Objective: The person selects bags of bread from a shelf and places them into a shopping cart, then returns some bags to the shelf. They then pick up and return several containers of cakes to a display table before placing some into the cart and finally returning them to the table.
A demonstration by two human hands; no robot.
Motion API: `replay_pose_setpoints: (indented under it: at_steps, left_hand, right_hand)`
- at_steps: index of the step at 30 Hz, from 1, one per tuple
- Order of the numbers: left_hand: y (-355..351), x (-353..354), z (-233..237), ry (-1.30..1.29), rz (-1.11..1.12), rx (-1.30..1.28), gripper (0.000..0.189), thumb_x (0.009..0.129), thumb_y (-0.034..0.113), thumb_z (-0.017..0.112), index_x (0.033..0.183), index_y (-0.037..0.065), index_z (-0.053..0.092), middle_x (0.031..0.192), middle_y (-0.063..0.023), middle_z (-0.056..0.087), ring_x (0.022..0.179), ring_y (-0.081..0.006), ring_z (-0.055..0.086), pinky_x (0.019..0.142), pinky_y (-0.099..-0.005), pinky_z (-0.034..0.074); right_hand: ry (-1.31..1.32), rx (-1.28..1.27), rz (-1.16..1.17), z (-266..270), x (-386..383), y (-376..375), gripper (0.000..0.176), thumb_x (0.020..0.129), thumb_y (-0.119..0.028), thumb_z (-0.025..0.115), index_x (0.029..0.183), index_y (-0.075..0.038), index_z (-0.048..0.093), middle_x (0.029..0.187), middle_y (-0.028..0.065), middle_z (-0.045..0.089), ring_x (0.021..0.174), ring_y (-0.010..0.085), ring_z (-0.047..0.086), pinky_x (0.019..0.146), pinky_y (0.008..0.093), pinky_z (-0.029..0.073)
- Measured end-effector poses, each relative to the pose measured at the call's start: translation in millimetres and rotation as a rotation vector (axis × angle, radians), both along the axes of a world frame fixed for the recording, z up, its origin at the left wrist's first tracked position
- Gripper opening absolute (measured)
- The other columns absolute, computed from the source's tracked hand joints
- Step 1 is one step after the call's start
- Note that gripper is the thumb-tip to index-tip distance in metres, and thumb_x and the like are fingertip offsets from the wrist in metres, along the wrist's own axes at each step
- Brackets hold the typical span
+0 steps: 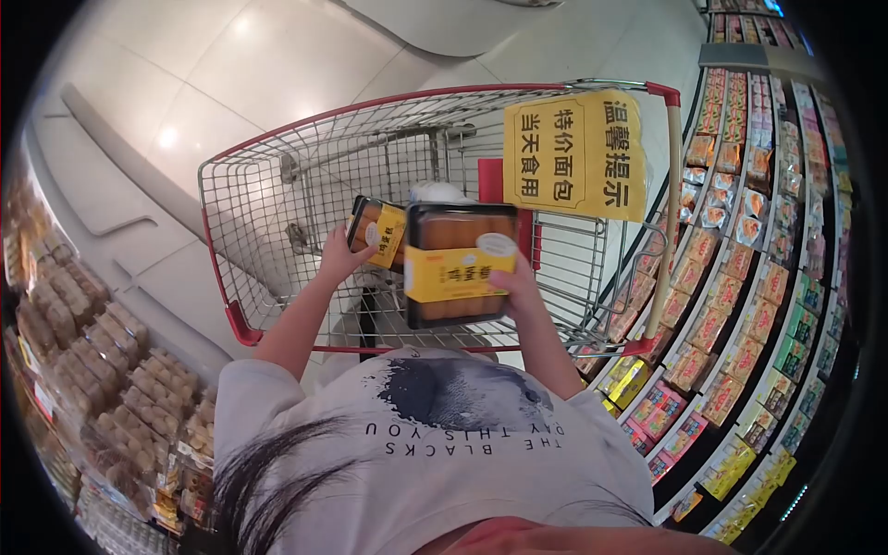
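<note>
My left hand (344, 255) is closed around the side of a smaller pack of egg cakes (392, 227), a black tray with a yellow printed band, tilted over the cart. My right hand (524, 289) grips the right edge of a larger pack of egg cakes (461, 222), its thumb on the yellow band. Rows of brown cakes show through the clear lid. The larger pack is nearer to me and partly covers the smaller one. Both packs are held above the wire shopping cart (250, 208).
A yellow sign (575, 155) with Chinese characters hangs at the cart's right end, near a red panel (490, 178). Shelves of packaged goods (712, 324) line the right side. Stacked clear packs (102, 351) stand at the left. Pale tiled floor (194, 83) lies beyond the cart.
</note>
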State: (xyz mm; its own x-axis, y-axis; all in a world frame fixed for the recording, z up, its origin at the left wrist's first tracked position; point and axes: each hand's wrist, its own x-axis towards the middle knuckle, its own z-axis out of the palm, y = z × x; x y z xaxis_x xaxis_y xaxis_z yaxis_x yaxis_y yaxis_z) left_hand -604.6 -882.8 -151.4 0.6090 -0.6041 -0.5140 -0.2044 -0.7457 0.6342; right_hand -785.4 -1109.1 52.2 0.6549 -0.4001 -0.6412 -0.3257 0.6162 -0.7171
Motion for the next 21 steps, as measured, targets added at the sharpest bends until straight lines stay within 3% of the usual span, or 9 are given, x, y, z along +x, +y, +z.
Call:
replay_pose_setpoints:
  at_steps: [2,5,7,11,15,17,19,21]
  left_hand:
    - [-3,-2,-28,-0.181,-0.088,0.095,0.081,0.062,0.047,0.073,0.115,-0.007,0.043,0.109,-0.0190,0.053,0.100,-0.0283,0.054,0.081,-0.0350,0.047]
    - [-1,-1,-43,0.412,0.094,0.188,0.072,0.057,0.040,0.078,0.106,-0.005,0.049,0.095,-0.0165,0.059,0.090,-0.0270,0.058,0.077,-0.0353,0.047]
    - [0,-6,-36,0.368,0.194,0.137,0.065,0.056,0.035,0.079,0.100,-0.003,0.051,0.090,-0.0152,0.060,0.084,-0.0266,0.060,0.074,-0.0351,0.047]
    - [6,-7,-31,0.361,0.257,0.090,0.062,0.053,0.032,0.081,0.097,-0.001,0.053,0.090,-0.0154,0.060,0.082,-0.0262,0.060,0.071,-0.0347,0.047]
    - [0,-7,13,0.291,0.296,0.089,0.062,0.053,0.032,0.080,0.096,-0.002,0.054,0.091,-0.0156,0.060,0.083,-0.0257,0.060,0.072,-0.0347,0.047]
    - [3,-11,30,0.167,0.380,0.102,0.061,0.052,0.031,0.080,0.096,-0.003,0.054,0.090,-0.0153,0.061,0.082,-0.0254,0.060,0.073,-0.0348,0.046]
    - [12,-19,47,0.097,0.532,0.027,0.061,0.052,0.035,0.080,0.094,-0.001,0.054,0.087,-0.0145,0.060,0.081,-0.0257,0.059,0.073,-0.0353,0.046]
    - [29,-27,100,0.078,0.663,-0.116,0.060,0.052,0.038,0.079,0.090,0.000,0.053,0.084,-0.0141,0.059,0.079,-0.0247,0.058,0.070,-0.0350,0.046]
  right_hand:
    - [-0.097,0.070,-0.159,11,-22,-12,0.067,0.068,-0.025,0.069,0.124,-0.001,0.040,0.113,0.0119,0.054,0.101,0.0232,0.055,0.086,0.0351,0.046]
    - [-0.325,0.275,-0.413,1,-62,-29,0.070,0.068,-0.044,0.060,0.120,0.001,0.045,0.110,0.0160,0.056,0.095,0.0297,0.058,0.083,0.0418,0.049]
    - [-0.349,0.297,-0.467,-32,-99,-41,0.067,0.073,-0.046,0.055,0.121,0.000,0.044,0.111,0.0171,0.056,0.095,0.0310,0.058,0.080,0.0431,0.049]
    - [-0.271,0.346,-0.537,-38,-110,-43,0.064,0.076,-0.045,0.052,0.122,-0.001,0.045,0.111,0.0166,0.055,0.095,0.0309,0.058,0.079,0.0431,0.049]
    - [-0.542,0.384,-0.368,-27,-86,-55,0.051,0.077,-0.035,0.058,0.113,0.000,0.052,0.108,0.0164,0.058,0.098,0.0278,0.057,0.084,0.0413,0.047]
    - [-0.580,0.411,-0.246,-15,-55,-58,0.053,0.077,-0.033,0.058,0.116,0.001,0.049,0.111,0.0164,0.057,0.099,0.0285,0.057,0.085,0.0423,0.047]
    - [-0.551,0.380,-0.146,-30,-39,-70,0.054,0.078,-0.034,0.057,0.118,0.001,0.048,0.112,0.0158,0.056,0.100,0.0286,0.056,0.086,0.0420,0.046]
    - [-0.519,0.383,-0.073,-70,-22,-91,0.057,0.077,-0.036,0.057,0.120,0.001,0.047,0.114,0.0150,0.055,0.102,0.0285,0.055,0.088,0.0409,0.044]
